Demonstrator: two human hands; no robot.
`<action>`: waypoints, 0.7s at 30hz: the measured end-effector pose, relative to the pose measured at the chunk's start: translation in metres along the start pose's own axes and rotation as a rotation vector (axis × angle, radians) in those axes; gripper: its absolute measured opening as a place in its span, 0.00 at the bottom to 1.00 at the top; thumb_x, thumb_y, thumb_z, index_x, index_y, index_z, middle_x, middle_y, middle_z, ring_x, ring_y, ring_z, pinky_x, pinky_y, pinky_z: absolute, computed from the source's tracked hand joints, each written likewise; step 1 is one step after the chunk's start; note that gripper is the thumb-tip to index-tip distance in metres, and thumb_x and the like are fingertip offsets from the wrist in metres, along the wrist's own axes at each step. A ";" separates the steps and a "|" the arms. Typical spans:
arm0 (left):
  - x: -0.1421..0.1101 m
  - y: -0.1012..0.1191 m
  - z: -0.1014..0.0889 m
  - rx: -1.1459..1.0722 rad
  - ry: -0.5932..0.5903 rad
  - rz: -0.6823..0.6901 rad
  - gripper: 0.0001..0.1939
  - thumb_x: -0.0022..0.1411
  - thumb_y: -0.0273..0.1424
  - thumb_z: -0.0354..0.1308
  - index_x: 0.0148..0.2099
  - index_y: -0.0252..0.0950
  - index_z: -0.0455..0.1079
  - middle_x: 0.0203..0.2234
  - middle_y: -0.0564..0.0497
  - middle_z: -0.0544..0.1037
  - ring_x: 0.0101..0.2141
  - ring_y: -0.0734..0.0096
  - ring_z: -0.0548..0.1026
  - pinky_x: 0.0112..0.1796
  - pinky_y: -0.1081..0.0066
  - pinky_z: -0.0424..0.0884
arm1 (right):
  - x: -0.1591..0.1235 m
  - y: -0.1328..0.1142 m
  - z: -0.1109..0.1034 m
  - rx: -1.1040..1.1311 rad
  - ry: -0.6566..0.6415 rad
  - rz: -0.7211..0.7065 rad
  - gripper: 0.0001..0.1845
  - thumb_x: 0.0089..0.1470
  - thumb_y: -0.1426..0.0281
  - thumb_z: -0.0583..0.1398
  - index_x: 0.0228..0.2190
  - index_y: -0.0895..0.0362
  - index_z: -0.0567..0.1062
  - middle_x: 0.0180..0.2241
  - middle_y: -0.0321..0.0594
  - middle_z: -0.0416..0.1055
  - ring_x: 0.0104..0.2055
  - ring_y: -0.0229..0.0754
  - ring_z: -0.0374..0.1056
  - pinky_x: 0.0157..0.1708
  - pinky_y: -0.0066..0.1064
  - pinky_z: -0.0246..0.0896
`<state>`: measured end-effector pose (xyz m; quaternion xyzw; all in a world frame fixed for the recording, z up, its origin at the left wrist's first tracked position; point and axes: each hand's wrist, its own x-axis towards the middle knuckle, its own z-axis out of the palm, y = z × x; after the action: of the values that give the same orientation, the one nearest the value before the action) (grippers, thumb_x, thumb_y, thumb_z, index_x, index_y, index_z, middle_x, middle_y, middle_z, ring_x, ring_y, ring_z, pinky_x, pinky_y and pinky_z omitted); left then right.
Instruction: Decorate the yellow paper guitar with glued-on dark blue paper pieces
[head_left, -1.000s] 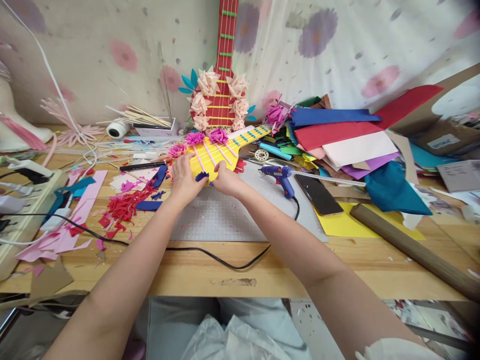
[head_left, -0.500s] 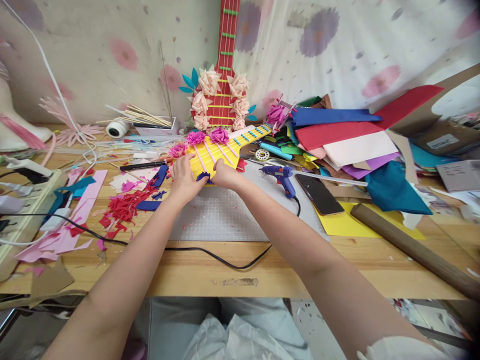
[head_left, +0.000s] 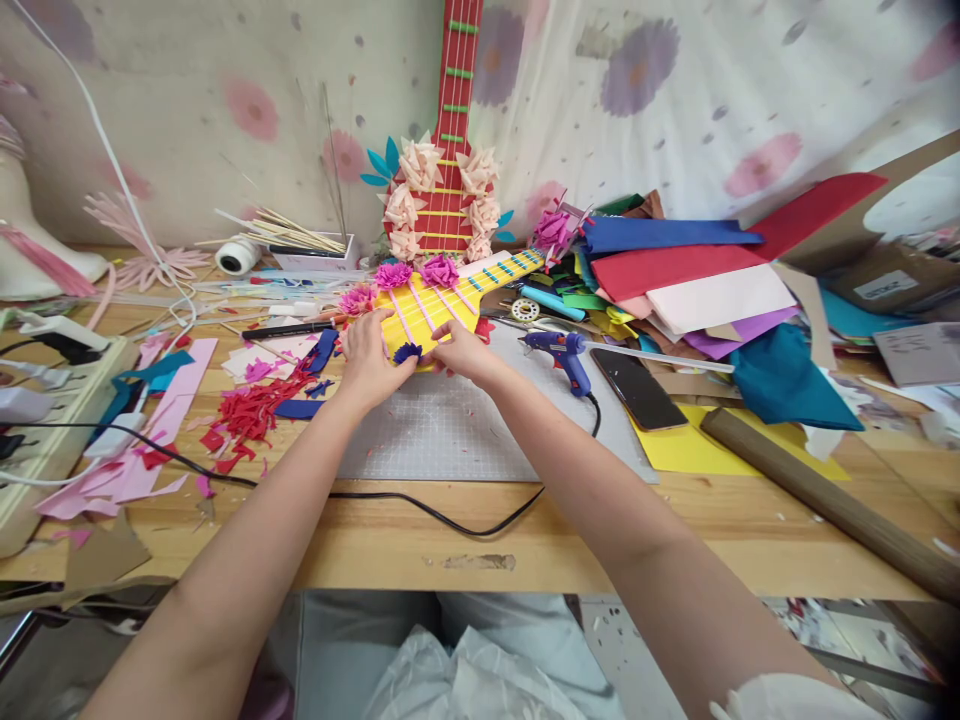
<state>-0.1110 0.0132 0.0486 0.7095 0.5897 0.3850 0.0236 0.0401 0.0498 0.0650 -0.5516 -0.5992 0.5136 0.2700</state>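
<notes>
A yellow craft guitar (head_left: 465, 303) with pink strips and pink paper flowers (head_left: 394, 275) along its upper edge lies slanted over the cutting mat, its neck pointing right. My left hand (head_left: 367, 360) grips the left end of its body, with the thumb reaching toward a dark blue paper flower (head_left: 407, 353) at the lower edge. Beside that flower, my right hand (head_left: 463, 352) holds the guitar's lower edge with curled fingers, the tips partly hidden.
A blue hot glue gun (head_left: 562, 355) and a phone (head_left: 637, 388) lie to the right. Red paper scraps (head_left: 251, 410) spread on the left. A black cord (head_left: 442, 518) crosses the front. Behind stands a red guitar (head_left: 442, 215); stacked coloured sheets (head_left: 675, 265) are at the right.
My right hand has shifted slightly right, away from the dark blue flower, which now shows more. My left hand stays on the guitar's body.
</notes>
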 end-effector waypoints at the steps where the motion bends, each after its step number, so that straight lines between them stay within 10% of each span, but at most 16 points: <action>1: -0.002 0.002 -0.001 0.003 -0.022 0.040 0.35 0.44 0.30 0.61 0.55 0.39 0.55 0.52 0.41 0.63 0.56 0.52 0.59 0.55 0.53 0.53 | -0.001 0.000 0.000 0.010 0.002 -0.002 0.18 0.40 0.80 0.56 0.34 0.54 0.58 0.24 0.34 0.72 0.22 0.36 0.66 0.17 0.25 0.54; 21: -0.005 0.011 0.006 0.132 -0.060 0.141 0.36 0.45 0.25 0.56 0.58 0.35 0.53 0.56 0.38 0.60 0.59 0.52 0.55 0.59 0.50 0.41 | -0.006 -0.001 -0.003 0.048 0.063 -0.059 0.14 0.44 0.80 0.56 0.31 0.54 0.57 0.26 0.33 0.71 0.21 0.32 0.66 0.18 0.22 0.57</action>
<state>-0.0983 0.0083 0.0467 0.7605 0.5614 0.3246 -0.0327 0.0434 0.0452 0.0685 -0.5429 -0.5940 0.5021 0.3167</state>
